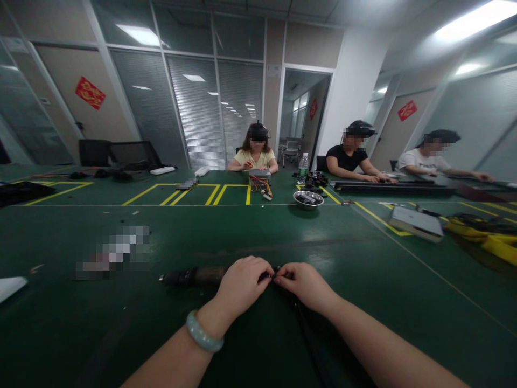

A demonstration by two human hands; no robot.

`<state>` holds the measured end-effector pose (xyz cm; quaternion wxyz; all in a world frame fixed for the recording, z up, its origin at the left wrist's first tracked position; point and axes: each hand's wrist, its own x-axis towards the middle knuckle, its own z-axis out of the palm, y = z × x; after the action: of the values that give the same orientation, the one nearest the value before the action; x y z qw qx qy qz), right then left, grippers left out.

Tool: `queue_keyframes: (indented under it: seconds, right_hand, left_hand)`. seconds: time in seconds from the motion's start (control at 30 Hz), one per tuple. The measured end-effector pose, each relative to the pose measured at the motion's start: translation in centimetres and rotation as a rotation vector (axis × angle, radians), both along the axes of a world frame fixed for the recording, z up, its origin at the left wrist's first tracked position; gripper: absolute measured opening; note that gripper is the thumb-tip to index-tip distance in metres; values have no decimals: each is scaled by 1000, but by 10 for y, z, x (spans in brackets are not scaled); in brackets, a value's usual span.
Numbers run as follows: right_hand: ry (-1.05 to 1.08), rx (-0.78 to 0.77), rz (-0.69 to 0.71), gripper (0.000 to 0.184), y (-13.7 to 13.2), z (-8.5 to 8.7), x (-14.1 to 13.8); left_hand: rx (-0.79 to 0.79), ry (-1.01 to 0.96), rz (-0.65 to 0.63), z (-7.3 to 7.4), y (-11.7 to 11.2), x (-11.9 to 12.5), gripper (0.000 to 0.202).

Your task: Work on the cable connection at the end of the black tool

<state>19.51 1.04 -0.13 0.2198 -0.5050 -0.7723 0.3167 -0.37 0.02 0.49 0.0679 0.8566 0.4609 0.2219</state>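
My left hand (242, 283) is closed over a dark cylindrical tool (194, 276) that lies on the green table (363, 253) and sticks out to the left of my fist. My right hand (301, 283) is pinched shut on the dark part just right of the left hand, knuckles almost touching. A black cable or strap (311, 337) runs from under the hands toward me. A pale green bangle (204, 335) sits on my left wrist.
A metal bowl (308, 199) stands mid-table, a water bottle (302, 167) behind it. A flat grey device (416, 222) and yellow-black cables (490, 237) lie at the right. Three people sit at the far side. A white sheet (10, 286) lies at the left edge.
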Motion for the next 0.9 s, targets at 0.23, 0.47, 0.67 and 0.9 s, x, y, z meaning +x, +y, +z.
queue_keyframes:
  seconds: [0.23, 0.47, 0.67, 0.9]
  right_hand:
    - [8, -15, -2, 17, 0, 2, 0]
    - [-9, -23, -8, 18, -1, 2, -1]
    - [-10, -21, -11, 18, -1, 3, 0]
    - [-21, 0, -7, 17, -1, 3, 0]
  left_hand:
    - [-30, 12, 1, 4, 1, 0, 11]
    - [-41, -4, -7, 6, -1, -1, 9]
    - [-36, 4, 26, 2, -1, -1, 11]
    - [0, 17, 22, 1, -4, 0, 10]
